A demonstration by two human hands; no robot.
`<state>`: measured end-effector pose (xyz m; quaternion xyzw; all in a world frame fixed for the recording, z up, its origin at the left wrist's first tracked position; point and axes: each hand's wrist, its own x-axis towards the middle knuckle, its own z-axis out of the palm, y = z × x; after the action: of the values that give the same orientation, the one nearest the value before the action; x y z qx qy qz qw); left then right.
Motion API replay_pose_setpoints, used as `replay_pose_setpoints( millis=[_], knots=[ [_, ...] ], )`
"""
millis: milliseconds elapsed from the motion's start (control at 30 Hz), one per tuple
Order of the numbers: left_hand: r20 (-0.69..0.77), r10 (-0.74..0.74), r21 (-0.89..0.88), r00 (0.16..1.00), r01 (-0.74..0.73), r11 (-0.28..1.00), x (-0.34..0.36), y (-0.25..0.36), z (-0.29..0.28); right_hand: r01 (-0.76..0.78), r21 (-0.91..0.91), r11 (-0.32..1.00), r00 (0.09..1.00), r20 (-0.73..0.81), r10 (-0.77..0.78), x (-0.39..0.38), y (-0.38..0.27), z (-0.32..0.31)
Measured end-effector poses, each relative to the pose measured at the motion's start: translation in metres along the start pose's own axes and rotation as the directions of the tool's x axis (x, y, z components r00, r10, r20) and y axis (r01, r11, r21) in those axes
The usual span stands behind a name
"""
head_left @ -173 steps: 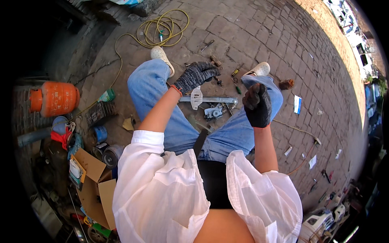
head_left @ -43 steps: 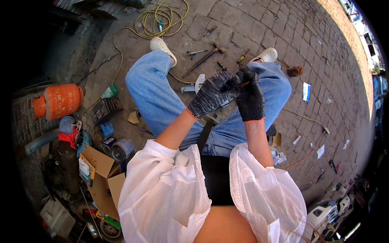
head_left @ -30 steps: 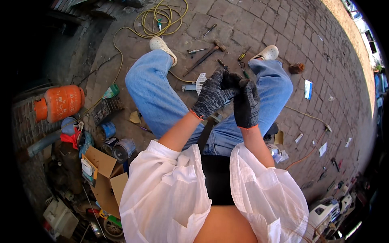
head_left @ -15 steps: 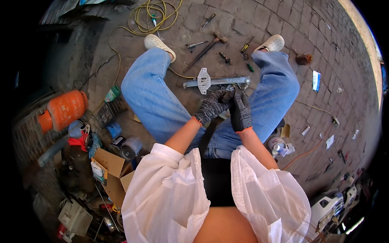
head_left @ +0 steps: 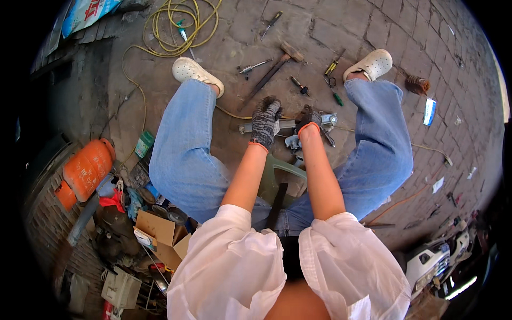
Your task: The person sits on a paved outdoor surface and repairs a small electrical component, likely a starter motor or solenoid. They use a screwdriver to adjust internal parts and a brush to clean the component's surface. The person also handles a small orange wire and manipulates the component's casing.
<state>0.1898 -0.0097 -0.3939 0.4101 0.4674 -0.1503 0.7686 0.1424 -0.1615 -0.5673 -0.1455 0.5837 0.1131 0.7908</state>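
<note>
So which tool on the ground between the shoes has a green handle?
The slim tool beside the right trouser leg. The screwdriver just above it has a yellow handle, the hammer a dark one.

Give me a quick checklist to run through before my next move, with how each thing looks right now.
1. Left hand and right hand gloved: ok.
2. Both hands at the metal rail: ok.
3. Firm grip on it: cannot tell, fingers partly hidden.
4. Sturdy footwear: not ok, cream clogs with holes.
5. Loose tools put away: not ok, hammer and yellow screwdriver lie out.
6. Orange cylinder closed: cannot tell, valve not discernible.
</note>
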Motion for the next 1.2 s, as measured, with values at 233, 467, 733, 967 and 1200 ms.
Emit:
replay_pose_setpoints(
  millis=[233,467,733,967,1200],
  knots=[
    [-0.100,0.062,-0.086,0.993,-0.071,0.994,0.047,0.011,-0.023,-0.281,0.096,0.955,0.954,-0.081,0.289,0.047,0.040,0.167],
    [-0.257,0.031,-0.112,0.966,-0.062,0.992,0.054,0.004,-0.028,-0.219,0.014,0.976,0.968,-0.123,0.219,0.098,0.075,0.212],
    [-0.198,0.004,-0.105,0.980,-0.025,0.994,0.053,0.006,-0.022,0.233,-0.780,0.581,0.939,0.336,0.074,0.164,0.057,0.150],
    [-0.228,0.014,-0.125,0.974,-0.044,0.991,0.055,0.005,-0.023,-0.240,-0.082,0.967,0.967,0.063,0.245,0.107,0.056,0.180],
    [-0.246,0.006,-0.100,0.969,-0.031,0.995,0.057,0.000,-0.027,-0.316,0.144,0.938,0.946,0.126,0.299,0.063,0.045,0.176]
  ],
)
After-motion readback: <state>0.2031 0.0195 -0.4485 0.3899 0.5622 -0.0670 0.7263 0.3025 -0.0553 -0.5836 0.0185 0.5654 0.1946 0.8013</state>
